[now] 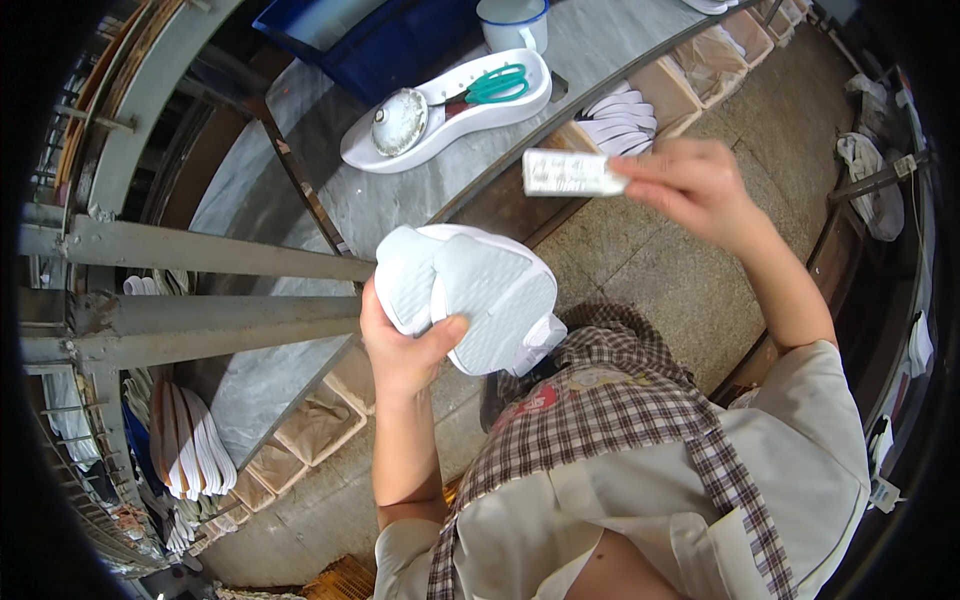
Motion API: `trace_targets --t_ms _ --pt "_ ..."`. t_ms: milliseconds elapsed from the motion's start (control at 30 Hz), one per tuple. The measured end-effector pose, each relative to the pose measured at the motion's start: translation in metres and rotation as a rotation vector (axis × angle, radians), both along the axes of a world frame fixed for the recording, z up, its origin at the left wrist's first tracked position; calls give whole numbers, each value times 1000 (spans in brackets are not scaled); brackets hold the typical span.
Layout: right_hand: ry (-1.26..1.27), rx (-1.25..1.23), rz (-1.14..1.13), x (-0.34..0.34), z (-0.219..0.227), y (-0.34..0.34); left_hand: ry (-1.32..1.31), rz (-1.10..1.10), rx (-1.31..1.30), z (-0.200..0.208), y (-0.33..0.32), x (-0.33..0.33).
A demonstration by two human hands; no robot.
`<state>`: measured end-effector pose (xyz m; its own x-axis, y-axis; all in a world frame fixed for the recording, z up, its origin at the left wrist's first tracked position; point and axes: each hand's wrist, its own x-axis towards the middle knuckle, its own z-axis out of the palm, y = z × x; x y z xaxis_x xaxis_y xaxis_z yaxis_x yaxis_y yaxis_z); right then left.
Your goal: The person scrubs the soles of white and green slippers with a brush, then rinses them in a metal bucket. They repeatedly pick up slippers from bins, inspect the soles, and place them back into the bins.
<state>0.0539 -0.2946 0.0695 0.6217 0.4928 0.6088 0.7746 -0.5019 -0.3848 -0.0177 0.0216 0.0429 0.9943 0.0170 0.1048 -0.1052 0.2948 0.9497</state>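
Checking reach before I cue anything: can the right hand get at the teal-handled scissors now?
Probably yes, once emptied: the right hand holds a flat white piece; the scissors lie in the white tray, teal handles uncovered.

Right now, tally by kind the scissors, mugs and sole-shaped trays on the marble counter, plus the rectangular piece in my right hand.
White rectangular piece, in the right hand: 1
Teal-handled scissors: 1
Blue-rimmed mug: 1
White sole-shaped tray: 1
Total: 4
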Motion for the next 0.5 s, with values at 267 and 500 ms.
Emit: trace_targets --t_ms 267,500 --pt "-44 -27 74 -16 1 35 31 -40 -19 -2 -9 -1" --pt "86 197 32 -9 -14 34 -45 -102 -26 -11 1 -5"
